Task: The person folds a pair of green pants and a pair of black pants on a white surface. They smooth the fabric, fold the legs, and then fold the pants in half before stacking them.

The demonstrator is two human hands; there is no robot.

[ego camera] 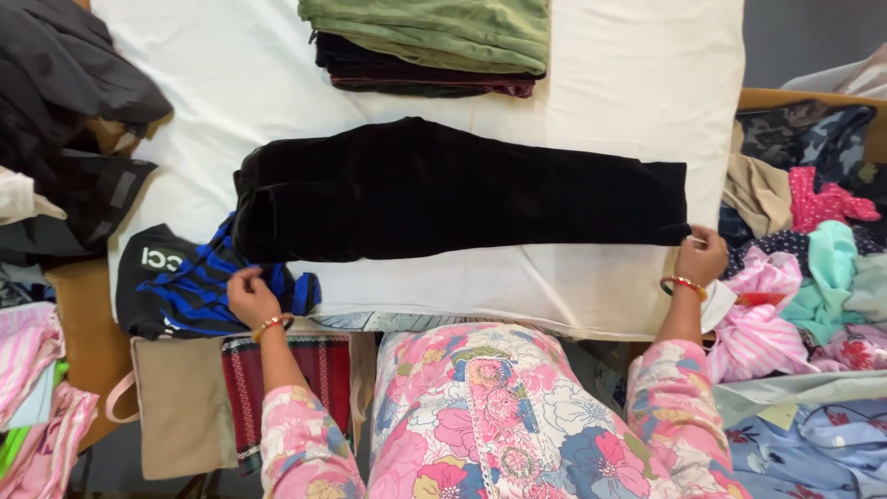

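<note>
While arms spread, hands pinch trousers.

A single head-mounted camera supplies the only view. It looks almost straight down from above the person's chest, facing away from the body across the surface, which is covered in white cloth. The range is close: the floral-sleeved forearms enter from the bottom edge, and the left hand and right hand mark the working width. The black trousers lie across the frame's centre; clothing piles fill both side margins.
</note>
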